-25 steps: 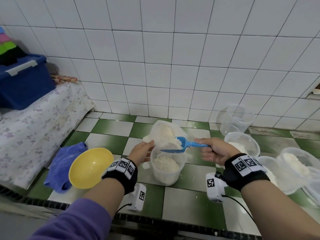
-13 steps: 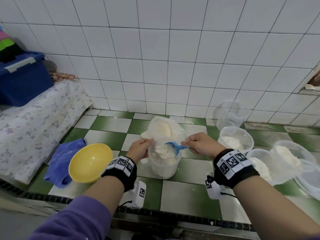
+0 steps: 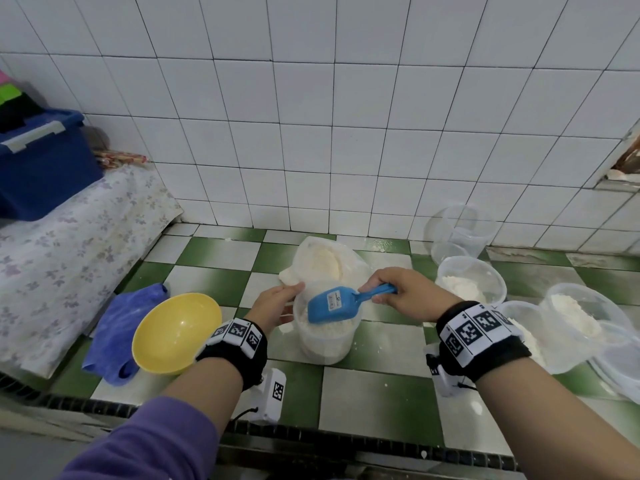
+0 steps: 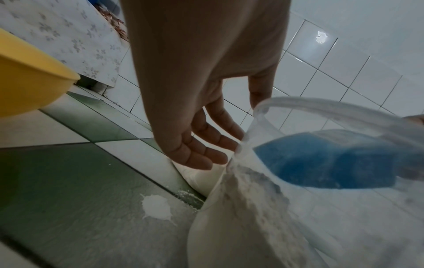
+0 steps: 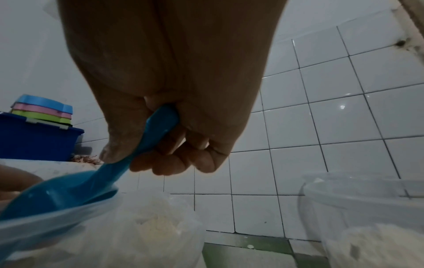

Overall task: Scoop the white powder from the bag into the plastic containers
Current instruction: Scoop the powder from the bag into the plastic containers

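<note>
The scoop (image 3: 334, 304), level and loaded a second ago, now lies turned over inside the tub (image 3: 325, 336), its load dropped onto the powder below; the right hand (image 3: 403, 294) curls its fingers round the handle; the left hand (image 3: 273, 306) steadies the rim with relaxed fingers; the bag (image 3: 323, 261) sits just beyond both hands; I judge this tub nearly full.
</note>
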A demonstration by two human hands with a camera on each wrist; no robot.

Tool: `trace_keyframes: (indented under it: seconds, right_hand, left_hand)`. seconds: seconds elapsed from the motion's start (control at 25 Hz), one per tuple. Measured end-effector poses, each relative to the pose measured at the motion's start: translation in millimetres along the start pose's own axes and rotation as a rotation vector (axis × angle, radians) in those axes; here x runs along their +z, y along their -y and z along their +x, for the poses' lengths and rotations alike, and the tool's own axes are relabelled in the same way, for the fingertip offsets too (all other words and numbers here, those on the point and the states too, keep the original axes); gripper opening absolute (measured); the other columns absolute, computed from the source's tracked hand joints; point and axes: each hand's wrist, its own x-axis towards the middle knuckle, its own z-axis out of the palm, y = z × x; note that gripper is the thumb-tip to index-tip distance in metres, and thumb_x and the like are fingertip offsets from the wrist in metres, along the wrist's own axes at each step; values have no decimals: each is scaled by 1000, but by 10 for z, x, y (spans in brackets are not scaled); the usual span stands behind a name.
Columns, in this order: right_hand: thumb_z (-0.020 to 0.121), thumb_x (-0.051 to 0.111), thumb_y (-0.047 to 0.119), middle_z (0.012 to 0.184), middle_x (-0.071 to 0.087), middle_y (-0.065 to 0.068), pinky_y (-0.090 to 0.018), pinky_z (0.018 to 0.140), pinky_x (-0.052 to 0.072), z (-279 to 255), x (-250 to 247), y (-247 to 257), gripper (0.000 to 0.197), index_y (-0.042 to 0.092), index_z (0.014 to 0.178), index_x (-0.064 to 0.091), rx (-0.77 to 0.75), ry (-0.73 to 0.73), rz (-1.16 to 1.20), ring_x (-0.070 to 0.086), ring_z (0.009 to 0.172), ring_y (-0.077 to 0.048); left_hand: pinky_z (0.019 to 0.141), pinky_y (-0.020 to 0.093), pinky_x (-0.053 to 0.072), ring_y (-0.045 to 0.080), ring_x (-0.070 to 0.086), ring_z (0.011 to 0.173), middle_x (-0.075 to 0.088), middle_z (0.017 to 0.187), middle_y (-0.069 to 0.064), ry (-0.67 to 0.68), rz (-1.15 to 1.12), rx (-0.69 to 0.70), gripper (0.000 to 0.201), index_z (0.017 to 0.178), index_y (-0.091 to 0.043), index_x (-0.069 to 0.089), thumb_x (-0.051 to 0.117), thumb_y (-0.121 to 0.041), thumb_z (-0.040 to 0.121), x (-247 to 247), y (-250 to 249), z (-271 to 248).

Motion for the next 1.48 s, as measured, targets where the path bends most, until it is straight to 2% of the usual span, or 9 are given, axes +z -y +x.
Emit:
trace_keyframes:
  seconds: [0.16,0.32,0.4,0.56,0.72,0.96,1.2,1.4,1.48]
  right_hand:
    - [93,57,17,67,58,3,-17,59,39,-3,-113,-7,16,17,96,73,147,-23,262,47,63,-14]
    - [95,52,11,56,49,-9,-25,55,35,4,-227,-12,25,-11,100,65,184,-133,656,40,55,-19]
    - [95,49,6,55,48,-9,-26,53,34,42,-257,-4,24,-13,103,61,208,-174,762,41,53,-17]
    - [98,50,18,56,55,-5,-22,52,37,198,-257,-26,32,-11,92,62,269,-213,544,43,50,-15]
    - [98,49,23,56,59,-2,-11,48,39,376,-169,-53,36,4,69,58,296,-225,295,46,43,-7]
    - [97,48,30,62,59,-1,-27,59,41,682,6,-135,36,1,81,62,283,-204,25,49,57,-14]
    - [100,40,28,92,65,-9,-33,71,44,913,162,-144,31,7,99,62,192,-180,-280,58,83,-25]
    - [102,37,24,103,63,-12,-34,80,46,1055,258,-167,31,5,109,60,177,-121,-354,59,95,-29]
    - [101,40,27,102,65,-11,-32,77,45,1100,290,-195,30,7,107,61,203,-156,-255,59,92,-27]
  left_hand:
    - [75,31,50,20,64,83,70,94,6,-23,-38,-31,33,101,-6,68,56,-36,95,-2,-56,42]
    - [90,38,49,20,62,88,68,93,4,-60,-37,-48,31,94,-9,66,56,-38,95,-35,-83,128]
    - [87,36,48,19,61,86,66,91,2,-73,-39,-58,29,92,-11,65,57,-38,94,-54,-93,175]
    - [83,35,49,22,59,92,65,98,3,-80,-17,-44,30,100,-11,64,58,-39,93,-90,-149,276]
    - [76,31,46,20,57,98,63,109,1,-79,33,-50,37,112,-12,62,58,-44,92,-108,-225,360]
    - [92,36,46,20,50,115,56,124,1,-107,118,11,44,121,-16,55,61,-46,90,-82,-303,492]
    - [107,34,37,17,48,126,51,138,-1,-65,170,74,50,141,-14,47,57,-34,96,14,-398,614]
    - [91,29,36,16,52,112,56,133,1,29,166,43,40,137,-18,49,47,-33,100,44,-440,703]
    - [93,30,37,16,50,113,54,133,2,56,168,40,40,138,-17,47,44,-34,102,61,-463,718]
